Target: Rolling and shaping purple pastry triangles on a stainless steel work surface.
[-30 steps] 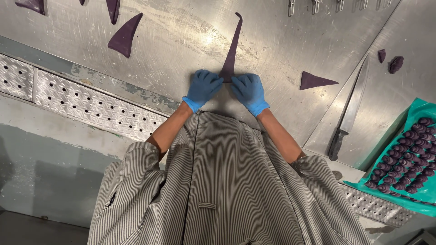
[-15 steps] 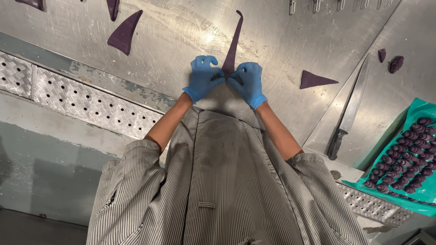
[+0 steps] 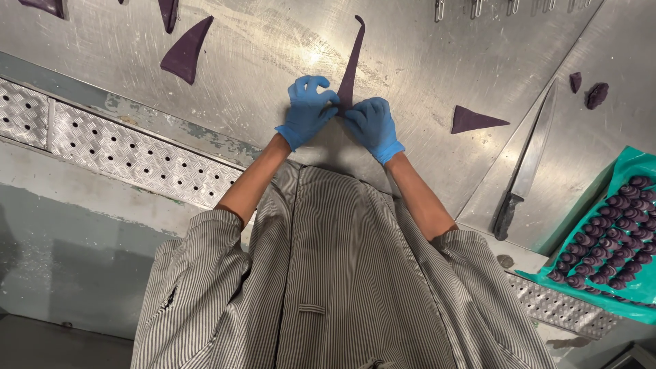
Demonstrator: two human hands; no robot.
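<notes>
A long, narrow triangle of purple dough [image 3: 351,65] lies on the steel worktop [image 3: 273,55], its thin tip pointing away from me. Both of my hands wear blue gloves. My left hand [image 3: 307,111] and my right hand [image 3: 373,126] meet at the wide near end of this strip, fingers curled over the rolled-up dough edge. The rolled end itself is mostly hidden under my fingers.
More purple dough triangles lie at far left [image 3: 186,50] and to the right [image 3: 475,120]. A large knife [image 3: 527,164] rests on the right. A teal tray [image 3: 615,239] holds several rolled purple pieces. Two small dough scraps [image 3: 596,94] sit far right. A perforated metal ledge [image 3: 137,150] runs along the near edge.
Both hands have moved forward along the strip, rolling its wide end away from me. The visible flat part of the strip is shorter.
</notes>
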